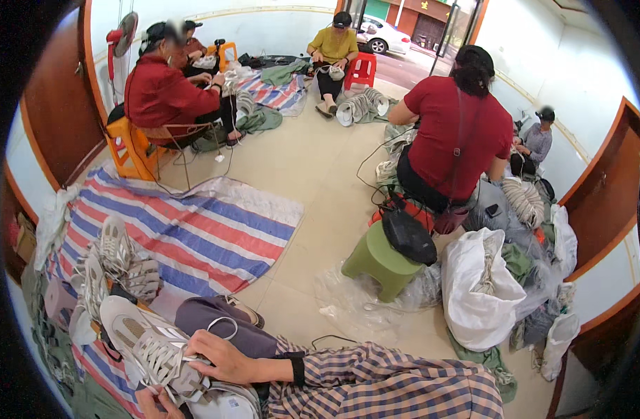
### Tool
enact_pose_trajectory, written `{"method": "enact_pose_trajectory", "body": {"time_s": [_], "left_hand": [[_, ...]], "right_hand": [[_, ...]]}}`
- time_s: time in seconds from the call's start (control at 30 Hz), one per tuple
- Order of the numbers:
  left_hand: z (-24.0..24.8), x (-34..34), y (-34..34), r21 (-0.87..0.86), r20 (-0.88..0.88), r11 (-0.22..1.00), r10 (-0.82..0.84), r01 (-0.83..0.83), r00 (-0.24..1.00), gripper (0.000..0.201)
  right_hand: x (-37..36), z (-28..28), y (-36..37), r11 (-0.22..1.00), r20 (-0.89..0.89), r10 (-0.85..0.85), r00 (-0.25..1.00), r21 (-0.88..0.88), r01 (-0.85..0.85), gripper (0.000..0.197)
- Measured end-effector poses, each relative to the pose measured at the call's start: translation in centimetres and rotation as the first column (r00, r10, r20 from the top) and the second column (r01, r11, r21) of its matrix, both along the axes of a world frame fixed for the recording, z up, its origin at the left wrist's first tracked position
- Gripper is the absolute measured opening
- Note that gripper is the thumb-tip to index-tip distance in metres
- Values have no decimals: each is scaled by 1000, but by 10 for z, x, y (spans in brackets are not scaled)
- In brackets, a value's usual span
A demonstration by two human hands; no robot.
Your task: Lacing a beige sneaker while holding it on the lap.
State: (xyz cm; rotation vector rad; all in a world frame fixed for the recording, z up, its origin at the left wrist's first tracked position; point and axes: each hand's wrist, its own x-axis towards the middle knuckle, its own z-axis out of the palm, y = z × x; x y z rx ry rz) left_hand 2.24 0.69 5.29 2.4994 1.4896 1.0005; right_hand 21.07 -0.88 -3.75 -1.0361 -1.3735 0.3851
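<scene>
A grey and white sneaker (128,325) lies tilted across my lap, its toe pointing to the upper left. Pale flat laces (158,355) cross its front. My right hand (222,357) is closed at the sneaker's side, pinching a lace, and a loose white lace loop (224,322) rises just above it. At the lower edge my left hand (158,403) pinches the lace at the ankle end of the shoe; part of that hand is cut off. Beneath the hands sits another whitish shoe part (226,405), mostly covered.
More laced sneakers (115,248) are piled left of me beside a pinkish roll (59,300). A striped tarp (187,223) covers the floor ahead. A green stool (381,262) with a black bag and a white sack (479,300) stand right. Several people work seated around.
</scene>
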Motion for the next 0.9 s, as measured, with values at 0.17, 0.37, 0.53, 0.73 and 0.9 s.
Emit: {"method": "enact_pose_trajectory", "body": {"time_s": [0.17,0.37,0.53,0.73,0.9], "left_hand": [[-6,-8,-5,-88,119,996,26,-16,993,14],[-36,-45,1,-289,350,957,133,-29,927,12],[-32,-28,7,-262,352,962,170,-78,920,7],[-30,-18,9,-411,503,912,227,-1,834,5],[-23,-16,10,-445,586,892,226,76,778,6]], "right_hand": [[3,1,-5,999,41,-11,999,48,9,23],[-6,-10,0,1000,70,23,997,18,-24,26],[3,-6,4,999,125,-43,991,-3,44,30],[13,9,0,994,190,-6,982,-104,26,25],[9,17,-5,992,165,23,986,-125,-2,30]]}}
